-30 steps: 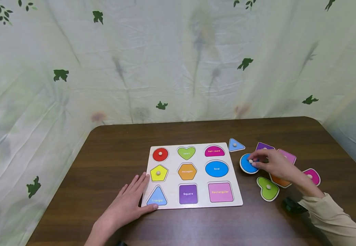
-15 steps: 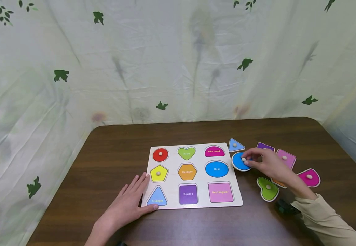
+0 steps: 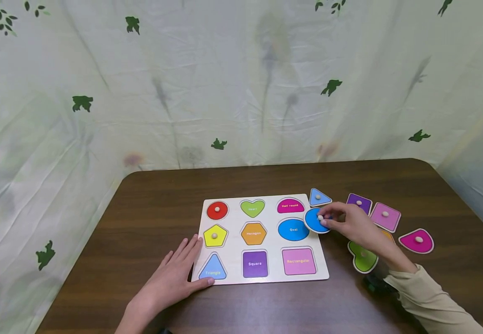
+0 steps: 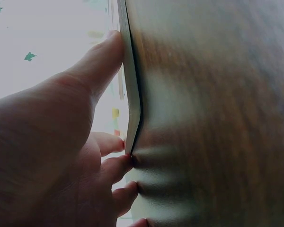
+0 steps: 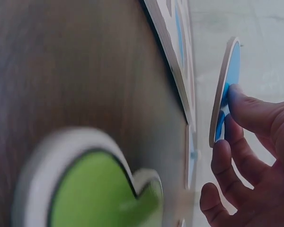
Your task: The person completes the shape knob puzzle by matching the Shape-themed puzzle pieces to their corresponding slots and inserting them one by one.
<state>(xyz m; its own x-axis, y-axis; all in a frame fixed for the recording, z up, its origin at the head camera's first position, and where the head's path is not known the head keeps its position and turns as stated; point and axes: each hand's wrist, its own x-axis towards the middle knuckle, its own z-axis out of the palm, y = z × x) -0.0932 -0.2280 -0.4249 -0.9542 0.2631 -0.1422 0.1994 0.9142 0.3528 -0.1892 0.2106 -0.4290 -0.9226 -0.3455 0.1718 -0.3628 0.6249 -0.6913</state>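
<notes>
The white shape-puzzle board [image 3: 234, 260] lies flat on the table, with labelled recesses. My left hand [image 3: 170, 273] is spread at its left side, thumb on the near edge and fingertips along the left edge. My right hand [image 3: 356, 227] pinches the knob of the blue oval puzzle piece [image 3: 313, 222], whose left end overlaps the board's right edge in the head view. From the right wrist, the oval piece [image 5: 234, 66] shows held up off the table and apart from the board. A red circle piece [image 3: 213, 213] and a yellow pentagon piece [image 3: 209, 240] sit in the board.
Right of the board lie a light blue triangle piece [image 3: 322, 199], a purple square [image 3: 355, 200], a pink rectangle [image 3: 385, 222], a magenta half-round [image 3: 412, 246] and a green heart [image 3: 360, 260]. An orange piece is mostly hidden under the right forearm. A leaf-patterned curtain [image 3: 241, 93] hangs behind the table.
My right hand has carried the blue oval piece leftward from beside the other loose pieces to the board's right edge. My left hand has stayed put.
</notes>
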